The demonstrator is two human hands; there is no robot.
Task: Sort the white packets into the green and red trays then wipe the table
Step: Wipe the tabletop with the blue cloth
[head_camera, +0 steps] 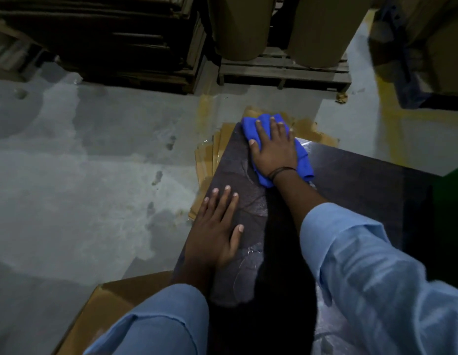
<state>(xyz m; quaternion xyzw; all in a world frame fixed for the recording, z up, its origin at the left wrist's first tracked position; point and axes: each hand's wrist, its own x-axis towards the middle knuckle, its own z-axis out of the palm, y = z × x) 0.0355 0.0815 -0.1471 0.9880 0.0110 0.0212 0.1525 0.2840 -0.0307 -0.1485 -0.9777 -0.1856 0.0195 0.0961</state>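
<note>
Near edge: light blue sleeves, left (158, 324) and right (363, 265), both pushed up the forearm. A brown cardboard box (115, 298) sits low left, touching the near left corner of the table (363, 180). The table top is dark, with a glossy film that catches light in places. Left hand (215, 231): palm down, flat on the table near its left edge, fingers straight and slightly spread, thumb out to the right, holding nothing. Right arm reaches across to the far left corner of the table. Right hand (272, 149): palm down on a bunched blue cloth (306, 162), fingers straight and spread, pressing it to the table rather than clutching it; a thin dark band (281, 171) circles the wrist. The cloth lies on the far corner, sticking out beyond the fingertips and below the wrist. A green shape (453, 185) shows at the right frame edge on the table side; cannot tell what it is. Flat cardboard sheets (207, 155) lie on the floor (94, 149) under and beside the far corner. The floor is grey and patchy, with worn yellow lines (391, 124). Farthest back: wooden pallets (284, 70), the right one carrying large brown rolls (243, 26), the left one carrying stacked flat cardboard (120, 34).
</note>
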